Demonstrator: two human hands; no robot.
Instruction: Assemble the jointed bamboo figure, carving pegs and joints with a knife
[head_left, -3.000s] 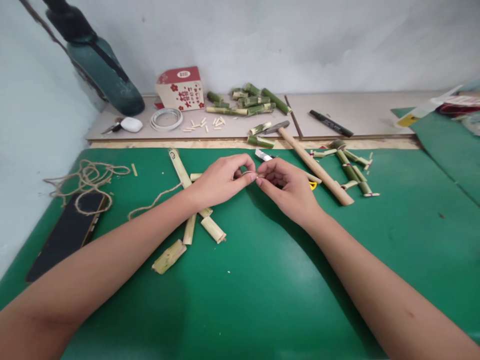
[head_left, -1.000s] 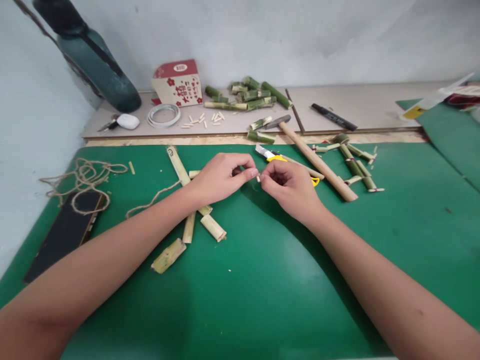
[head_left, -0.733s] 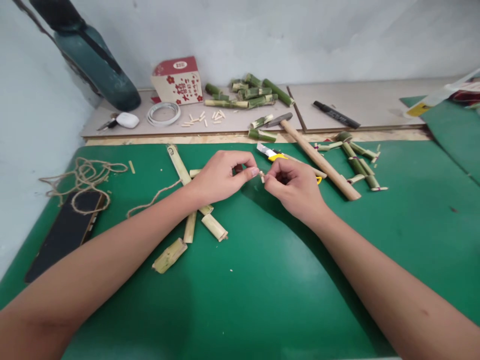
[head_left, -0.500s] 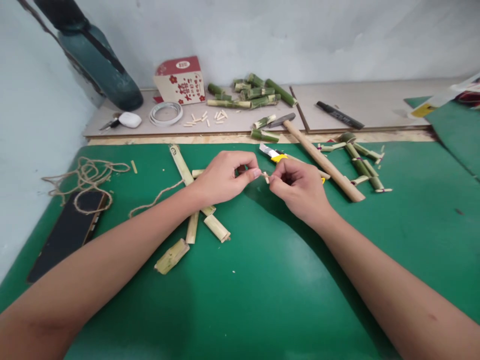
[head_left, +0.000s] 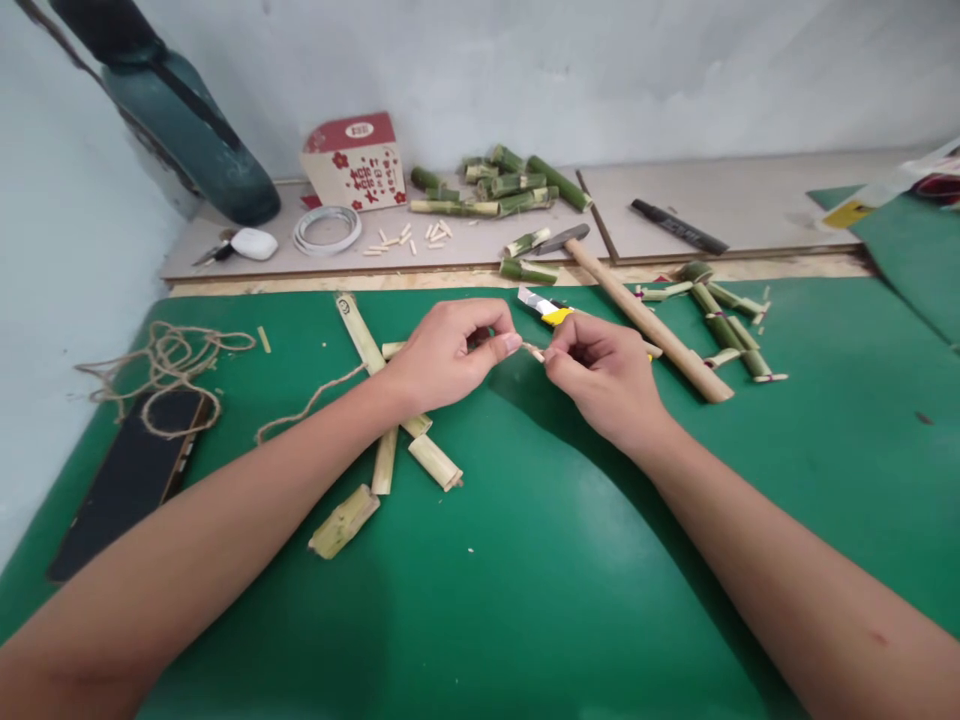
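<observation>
Over the green mat (head_left: 540, 560), my left hand (head_left: 446, 355) is closed in a pinch, thumb against forefinger; what it grips is hidden. My right hand (head_left: 600, 370) pinches a small pale bamboo peg (head_left: 535, 351) whose tip points at my left fingertips. Both hands hover close together, almost touching. Beneath my left wrist lie split bamboo strips (head_left: 405, 440) crossed over each other, with a strand of jute twine (head_left: 307, 405) trailing left. A yellow utility knife (head_left: 546, 307) rests just behind my right hand.
A hammer (head_left: 637, 315) lies slantwise at right, beside a tied green bamboo frame (head_left: 720, 325). On the wooden board (head_left: 750, 215) at the back: green bamboo pieces (head_left: 502, 190), small pegs (head_left: 409, 238), tape roll (head_left: 326, 229), red box (head_left: 356, 160), marker (head_left: 679, 227). Coiled twine (head_left: 165, 360) and a dark slab (head_left: 124, 480) at left.
My right hand has drawn slightly rightward, and the small peg now shows between the two hands. The left hand stays pinched in place. The view shifted a little.
</observation>
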